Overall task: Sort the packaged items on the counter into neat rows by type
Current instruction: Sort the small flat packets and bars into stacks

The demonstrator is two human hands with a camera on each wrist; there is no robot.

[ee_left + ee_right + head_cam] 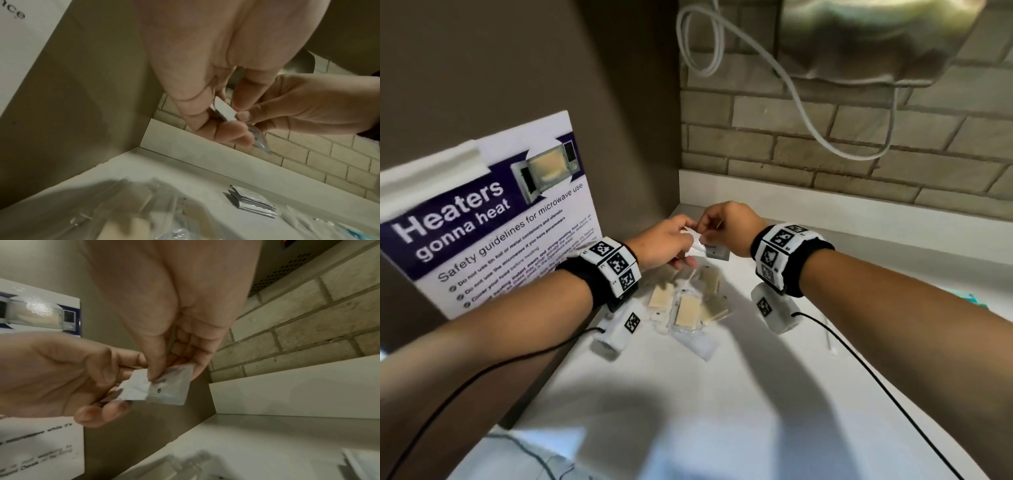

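Packets (164, 389) pinched between both hands (698, 236) above counter (688, 394).

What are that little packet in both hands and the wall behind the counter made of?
The small packet pinched by the left hand and right hand looks like creased foil or foil-lined paper, silvery with a dull sheen. The wall looks like matte beige brick tile with visible mortar joints.
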